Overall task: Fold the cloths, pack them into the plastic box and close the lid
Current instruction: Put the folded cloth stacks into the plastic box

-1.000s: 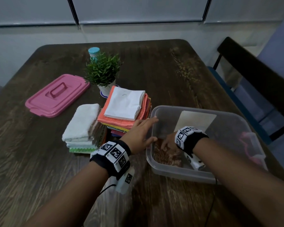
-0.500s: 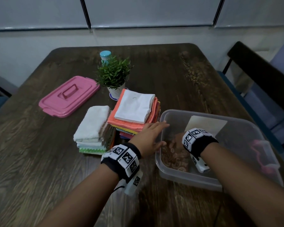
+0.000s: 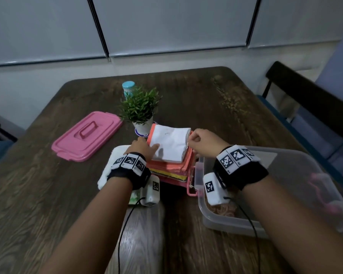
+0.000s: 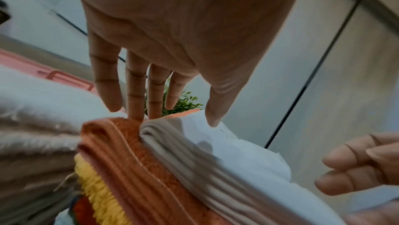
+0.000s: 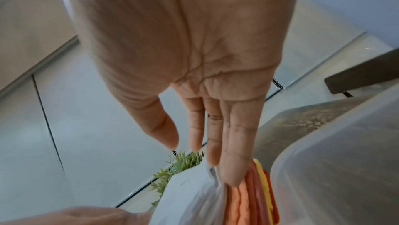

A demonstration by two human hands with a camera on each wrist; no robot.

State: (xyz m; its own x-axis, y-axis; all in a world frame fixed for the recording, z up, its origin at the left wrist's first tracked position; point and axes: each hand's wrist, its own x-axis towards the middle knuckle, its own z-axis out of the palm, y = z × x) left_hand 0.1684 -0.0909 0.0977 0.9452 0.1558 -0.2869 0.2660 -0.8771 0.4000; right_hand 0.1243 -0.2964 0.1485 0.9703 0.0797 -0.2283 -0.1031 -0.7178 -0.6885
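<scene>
Picking-up step: the folded white cloth (image 3: 171, 144) tops the colourful cloth stack (image 3: 171, 169), left of the clear plastic box (image 3: 297, 194). Left hand (image 3: 142, 146) lies flat, fingers straight, on its left edge; right hand (image 3: 201, 142) curls at the right edge, grip unclear. Next: lift it level into the box.

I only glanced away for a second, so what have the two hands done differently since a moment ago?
The right hand came up out of the plastic box and moved left to the white cloth on top of the coloured stack, touching its right edge. The left hand left the box's rim and now rests on the cloth's left edge. The pink lid, plant and brown cloth in the box stayed put.
</scene>
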